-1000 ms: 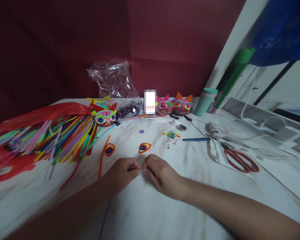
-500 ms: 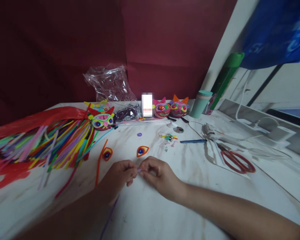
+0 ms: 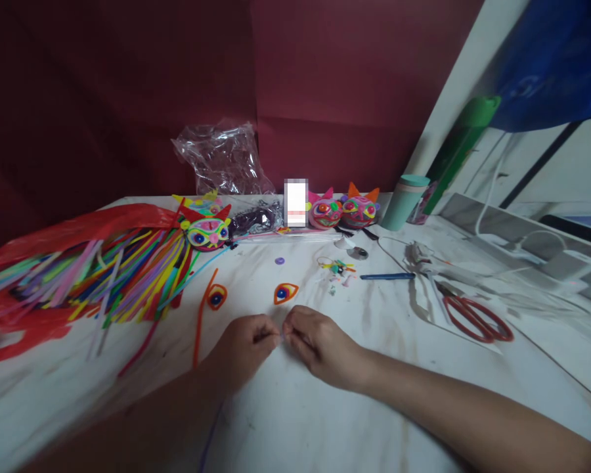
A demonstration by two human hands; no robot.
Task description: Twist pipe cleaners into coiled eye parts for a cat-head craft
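Both hands meet fingertip to fingertip above the near middle of the table. A purple pipe cleaner (image 3: pixel 211 435) trails from below my left hand (image 3: pixel 249 347), which pinches it. On the other side, my right hand (image 3: pixel 322 345) grips its end, and only a tiny purple bit shows between the fingers. Just beyond them lie two eye shapes of coiled pipe cleaner, a right one (image 3: pixel 285 293) and a left one (image 3: pixel 217 297), blue inside with orange rims. An orange pipe cleaner (image 3: pixel 199 328) lies beside the left eye. Farther back is a small purple coil (image 3: pixel 279 261).
Many coloured pipe cleaners (image 3: pixel 142 269) spread over a red plastic bag (image 3: pixel 83 223) at left. Decorated animal heads (image 3: pixel 208 232) stand along the back, near a green cup (image 3: pixel 404 202). Red-handled scissors (image 3: pixel 477 320), a blue pen-like stick (image 3: pixel 387 276) and a glue gun (image 3: pixel 418 255) lie at right.
My hands stay together on the purple pipe cleaner, and the left fingers have curled in more tightly. The whole view has shifted slightly, so the table items appear a little farther right.
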